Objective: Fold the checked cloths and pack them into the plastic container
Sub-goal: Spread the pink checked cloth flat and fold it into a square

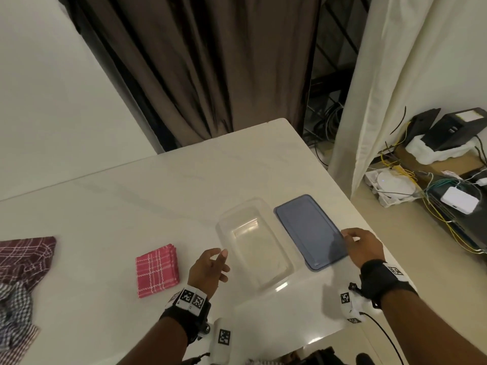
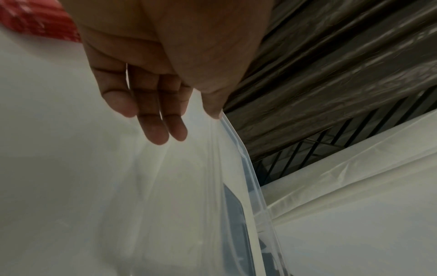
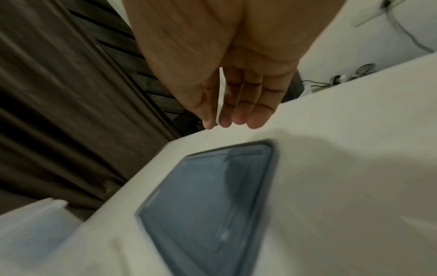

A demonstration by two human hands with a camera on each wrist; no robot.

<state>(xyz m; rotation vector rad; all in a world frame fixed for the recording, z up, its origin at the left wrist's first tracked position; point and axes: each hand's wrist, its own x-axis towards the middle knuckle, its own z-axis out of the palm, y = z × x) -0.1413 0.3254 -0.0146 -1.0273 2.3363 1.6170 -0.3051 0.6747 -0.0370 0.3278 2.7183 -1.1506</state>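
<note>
A clear plastic container (image 1: 286, 268) stands empty on the white table, its blue-grey lid (image 1: 311, 227) lying flat just to its right. A folded pink checked cloth (image 1: 157, 267) rests on the table left of the container. My left hand (image 1: 210, 266) hovers open between that cloth and the container's near left wall (image 2: 212, 186), fingers relaxed and holding nothing. My right hand (image 1: 362, 246) hangs open above the lid's right edge (image 3: 212, 196), its fingers straight and empty. Loose maroon (image 1: 25, 256) and dark checked cloths (image 1: 14, 306) lie crumpled at the far left.
The white table (image 1: 158, 196) ends at an edge just right of the lid. Beyond it, on the floor, sit cables and electronic boxes (image 1: 448, 185). Brown curtains (image 1: 210, 61) and a cream curtain (image 1: 395, 61) hang behind the table.
</note>
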